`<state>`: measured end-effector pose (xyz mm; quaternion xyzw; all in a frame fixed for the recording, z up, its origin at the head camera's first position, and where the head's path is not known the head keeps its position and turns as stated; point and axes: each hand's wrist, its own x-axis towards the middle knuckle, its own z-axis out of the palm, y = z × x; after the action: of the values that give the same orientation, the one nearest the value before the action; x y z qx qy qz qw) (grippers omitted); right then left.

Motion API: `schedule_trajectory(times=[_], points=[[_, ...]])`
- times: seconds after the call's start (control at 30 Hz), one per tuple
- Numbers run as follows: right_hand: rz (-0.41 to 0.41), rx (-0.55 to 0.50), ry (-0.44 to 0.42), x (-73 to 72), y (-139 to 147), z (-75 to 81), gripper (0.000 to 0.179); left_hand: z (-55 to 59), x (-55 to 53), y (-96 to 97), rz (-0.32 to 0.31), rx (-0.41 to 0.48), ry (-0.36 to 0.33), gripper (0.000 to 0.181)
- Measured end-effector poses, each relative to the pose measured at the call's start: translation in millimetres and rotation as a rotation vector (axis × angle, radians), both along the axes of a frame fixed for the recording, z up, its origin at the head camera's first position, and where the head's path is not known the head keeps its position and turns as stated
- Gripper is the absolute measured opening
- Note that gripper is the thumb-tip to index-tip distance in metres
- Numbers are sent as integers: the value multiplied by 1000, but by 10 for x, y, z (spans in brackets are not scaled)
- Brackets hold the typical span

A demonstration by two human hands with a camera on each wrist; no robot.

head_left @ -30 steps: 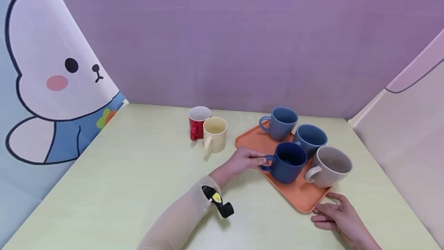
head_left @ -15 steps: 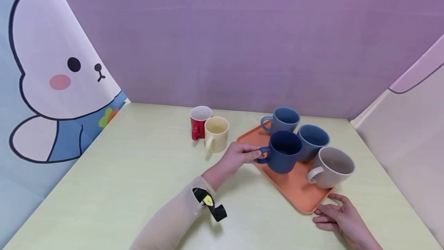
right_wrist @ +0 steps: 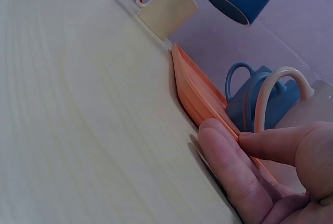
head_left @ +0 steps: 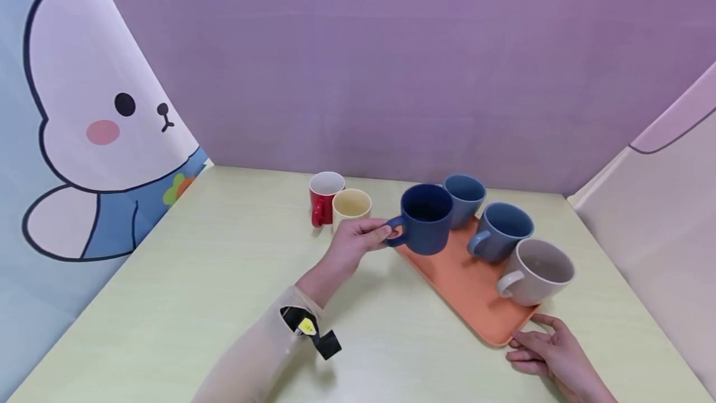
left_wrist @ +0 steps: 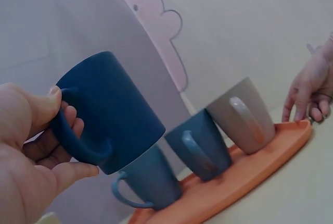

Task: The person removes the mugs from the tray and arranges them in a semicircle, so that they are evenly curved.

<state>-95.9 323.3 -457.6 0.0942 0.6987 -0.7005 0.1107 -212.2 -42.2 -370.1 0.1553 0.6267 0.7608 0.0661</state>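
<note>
My left hand (head_left: 353,246) grips the handle of a dark blue mug (head_left: 426,219), holding it raised over the left edge of an orange tray (head_left: 464,282). In the left wrist view this mug (left_wrist: 106,112) is upright relative to the tray, with fingers through its handle. My right hand (head_left: 550,350) pinches the tray's near corner, thumb on the rim and fingers along the outer side in the right wrist view. Two lighter blue mugs (head_left: 467,198) and a grey-beige mug (head_left: 539,272) stand on the tray, their handles turned leftward.
A cream mug (head_left: 352,204) and a red mug (head_left: 324,198) with a white inside stand close together on the pale table (head_left: 240,254), left of the tray. A purple cloth wall (head_left: 391,67) rises behind. A cartoon-printed sheet (head_left: 84,111) hangs at the left.
My left hand has lifted the dark blue mug off the tray and carried it up and left. The right hand has stayed at the tray's corner.
</note>
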Motion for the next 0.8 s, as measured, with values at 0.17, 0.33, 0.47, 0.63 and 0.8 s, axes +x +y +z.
schedule_trajectory(times=[0.17, 0.33, 0.47, 0.63, 0.8], points=[[-4, 3, 0, 2, -3, -4, 66, 111, 12, -181, 110, 42, -4, 26], [4, -1, 4, 1, 1, -3, 65, 166, -8, -387, 202, 127, -6, 21], [8, 1, 4, 2, 12, -3, 65, 189, -17, -545, 241, 184, -20, 23], [6, 2, 3, -3, 15, -2, 63, 218, -7, -737, 293, 173, -18, 29], [1, 4, -6, -6, 4, -6, 62, 234, 15, -907, 348, 151, -3, 19]])
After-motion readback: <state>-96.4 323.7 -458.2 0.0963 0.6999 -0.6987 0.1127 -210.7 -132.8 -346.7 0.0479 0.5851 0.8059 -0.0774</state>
